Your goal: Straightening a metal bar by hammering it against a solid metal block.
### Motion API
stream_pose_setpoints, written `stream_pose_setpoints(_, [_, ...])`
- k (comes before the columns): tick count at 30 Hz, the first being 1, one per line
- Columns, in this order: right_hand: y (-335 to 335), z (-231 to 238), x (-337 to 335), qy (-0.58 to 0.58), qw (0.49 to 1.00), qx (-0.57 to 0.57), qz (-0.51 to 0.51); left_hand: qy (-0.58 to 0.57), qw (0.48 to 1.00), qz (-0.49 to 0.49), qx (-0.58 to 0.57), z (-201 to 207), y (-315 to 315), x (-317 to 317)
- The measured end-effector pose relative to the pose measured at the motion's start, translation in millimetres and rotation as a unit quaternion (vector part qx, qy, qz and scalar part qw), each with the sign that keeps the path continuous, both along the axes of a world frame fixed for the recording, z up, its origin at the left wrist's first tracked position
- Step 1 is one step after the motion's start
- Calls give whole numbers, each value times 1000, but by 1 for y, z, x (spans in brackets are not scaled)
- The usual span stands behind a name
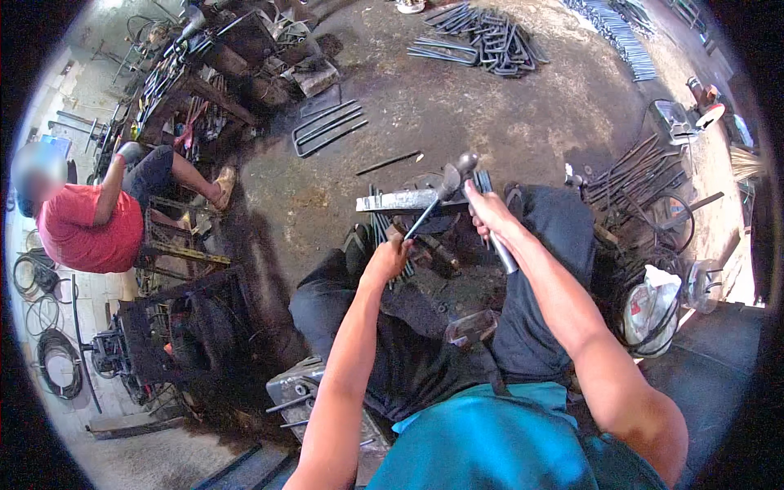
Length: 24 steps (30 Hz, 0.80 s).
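Observation:
My right hand (490, 214) is closed round the metal handle of a hammer (505, 257), whose rounded head is raised away from me. In my left hand (387, 260) is a thin metal rod (422, 219), slanting up and right. Its far end appears to meet the hammer head over a flat metal block (400, 201) with a pale, worn top; I cannot tell whether they touch. Both hands are between my spread knees. More rods (380, 222) lie beside the block, partly hidden by my left hand. Below it sits a small clear tray (472, 328).
A person in a red shirt (90, 224) sits at the left by a cluttered workbench (208, 86). Bent rods (494, 41) are piled on the far floor; U-shaped bars (331, 129) lie nearer. At right are loose rods (641, 180), a white sack (653, 310) and cables.

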State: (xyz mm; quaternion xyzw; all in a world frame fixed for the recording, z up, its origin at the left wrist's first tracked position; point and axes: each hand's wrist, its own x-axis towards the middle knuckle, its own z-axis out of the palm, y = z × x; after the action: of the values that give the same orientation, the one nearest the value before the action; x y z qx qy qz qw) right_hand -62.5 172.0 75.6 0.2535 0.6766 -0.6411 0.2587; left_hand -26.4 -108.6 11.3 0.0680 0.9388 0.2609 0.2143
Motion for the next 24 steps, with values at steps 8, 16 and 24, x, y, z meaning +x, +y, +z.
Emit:
stream_pose_setpoints(8, [-10, 39, 22, 187, 964, -188, 4, 26, 998, -10, 63, 9, 8, 1])
stream_pose_setpoints(16, [-22, -5, 3, 224, 944, 218, 107, 8, 998, -17, 53, 15, 11, 1])
stream_pose_setpoints(24, [-18, 9, 13, 247, 966, 58, 59, -40, 998, 23, 52, 16, 5, 0])
